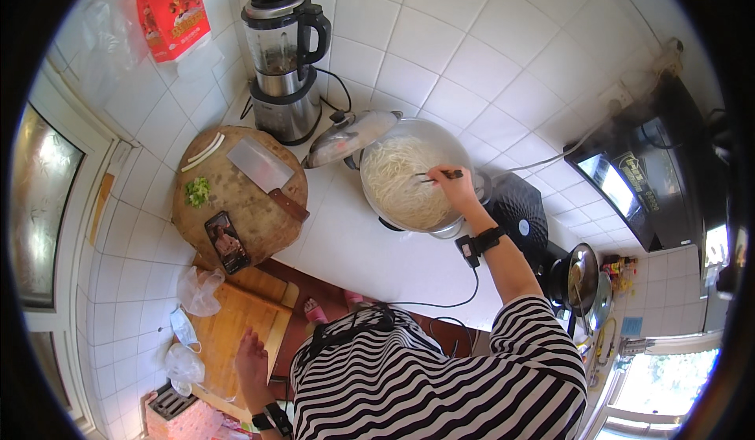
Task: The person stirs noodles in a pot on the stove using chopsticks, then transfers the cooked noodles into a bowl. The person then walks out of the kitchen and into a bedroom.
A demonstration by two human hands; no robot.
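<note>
My right hand (455,187) grips a pair of dark chopsticks (451,174) over a large metal pot (451,136). Their tips reach into pale noodles (398,180) that fill the pot. A metal lid (353,139) with a dark knob leans at the pot's left side, by its handle. Low on the left, my left hand (252,354) is raised over a wooden surface (218,322), its fingers slightly bent and nothing visible in it. Both wrists carry black strapped devices.
A round chopping board (259,227) holds a cleaver (259,164), chopped greens (197,192), white stalks (203,152) and a phone (227,242). Behind it stands a blender (286,62). An induction cooker (519,216) and a wok (581,275) are right of the pot. A cable crosses the counter (365,263).
</note>
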